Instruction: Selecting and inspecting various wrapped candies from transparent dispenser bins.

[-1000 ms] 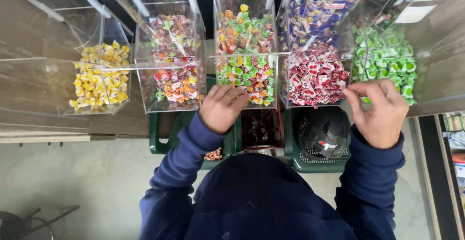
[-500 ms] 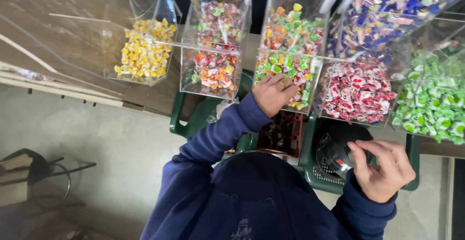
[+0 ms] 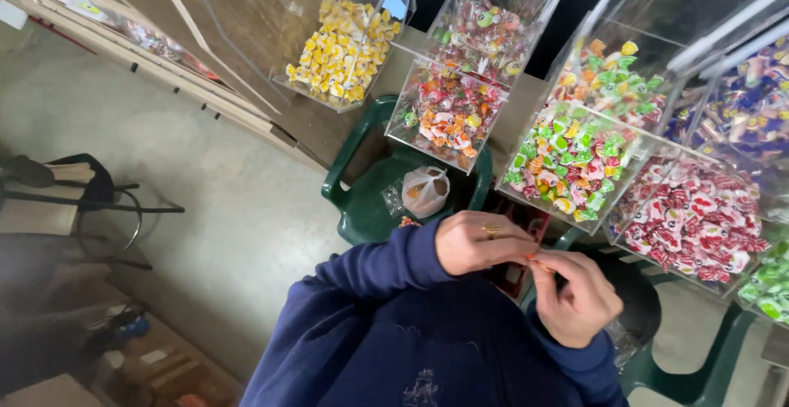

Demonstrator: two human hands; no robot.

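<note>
Both hands meet in front of my chest, just below a row of clear plastic candy bins. My left hand (image 3: 481, 243), with a ring on one finger, and my right hand (image 3: 579, 296) pinch a small orange wrapped candy (image 3: 534, 257) between their fingertips. Both arms are in dark blue sleeves. Nearest above the hands is the bin of green, yellow and orange candies (image 3: 571, 160). To its right is the bin of red-and-white candies (image 3: 699, 218).
Further bins hold yellow candies (image 3: 345, 50), orange and red mixed candies (image 3: 448, 115), blue and purple ones (image 3: 748, 111) and green ones (image 3: 768, 284). A green plastic chair (image 3: 362, 202) under the bins carries a small white bag (image 3: 426, 189). A black metal chair (image 3: 90, 202) stands at the left on concrete floor.
My left hand has come off the mixed-candy bin and my right hand down from the green bin. They now meet on one small candy. The view has swung left.
</note>
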